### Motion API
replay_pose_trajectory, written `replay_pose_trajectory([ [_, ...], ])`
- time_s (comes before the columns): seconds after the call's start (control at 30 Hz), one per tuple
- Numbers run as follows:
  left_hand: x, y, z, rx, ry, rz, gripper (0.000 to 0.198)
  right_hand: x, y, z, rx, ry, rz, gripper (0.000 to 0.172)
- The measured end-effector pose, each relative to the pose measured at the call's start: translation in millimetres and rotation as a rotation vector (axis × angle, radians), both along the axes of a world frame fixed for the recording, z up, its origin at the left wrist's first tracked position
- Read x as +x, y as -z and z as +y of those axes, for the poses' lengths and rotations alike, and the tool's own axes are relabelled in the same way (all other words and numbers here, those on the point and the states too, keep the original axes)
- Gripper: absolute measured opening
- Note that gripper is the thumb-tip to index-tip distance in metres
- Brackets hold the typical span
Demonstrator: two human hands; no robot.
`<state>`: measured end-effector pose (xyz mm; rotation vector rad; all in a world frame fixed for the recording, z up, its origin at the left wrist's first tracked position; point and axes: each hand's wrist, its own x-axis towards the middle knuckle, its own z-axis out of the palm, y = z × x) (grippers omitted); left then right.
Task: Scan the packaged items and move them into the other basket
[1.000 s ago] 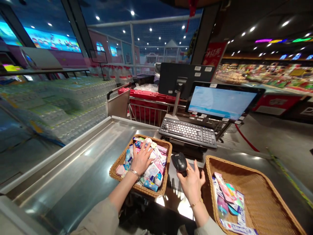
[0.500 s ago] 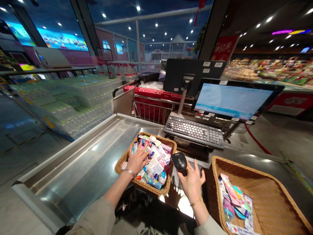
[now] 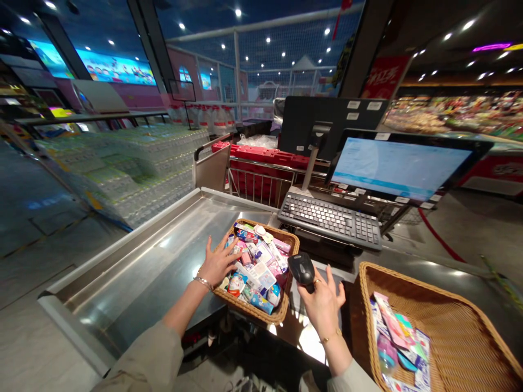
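My left hand [image 3: 220,262] reaches over the left edge of a wicker basket [image 3: 261,314], its fingers spread above small packaged goods [image 3: 261,272]. Nothing shows in its grasp; whether the fingertips touch the packages I cannot tell. A black handheld barcode scanner [image 3: 301,269] is in my right hand [image 3: 323,305], just right of that basket, its head tilted up. Some fingers of the right hand stick out from the scanner. To the right stands a larger wicker basket [image 3: 461,337] with several packets [image 3: 398,337] gathered at its left side.
A black keyboard [image 3: 330,218] and a lit monitor [image 3: 402,167] stand behind the baskets. The steel counter [image 3: 163,261] runs left with a raised rim. Beyond it are a metal cart [image 3: 261,182] and stacked bottle packs [image 3: 134,163].
My left hand has shifted left from over the middle of the basket toward its left edge, uncovering more packages. My right hand still holds the scanner. The view has turned slightly left.
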<state>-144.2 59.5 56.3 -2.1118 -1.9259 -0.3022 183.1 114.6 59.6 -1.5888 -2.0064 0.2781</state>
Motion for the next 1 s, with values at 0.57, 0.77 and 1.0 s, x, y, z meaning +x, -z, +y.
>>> replay_pose_trajectory([
  [0.57, -13.5, 13.8, 16.2, -0.143, 0.199, 0.022, 0.036, 7.2, -4.0, -0.2, -0.025, 0.016, 0.022, 0.033],
  [0.77, -8.2, 9.5, 20.0, -0.107, 0.233, 0.027, 0.021, 9.0, -2.7, -1.6, -0.014, 0.023, 0.020, 0.034],
  [1.0, 3.7, 1.7, 28.6, -0.063, 0.180, 0.038, 0.023, 10.5, -2.1, -1.9, -0.014, 0.041, 0.021, 0.034],
])
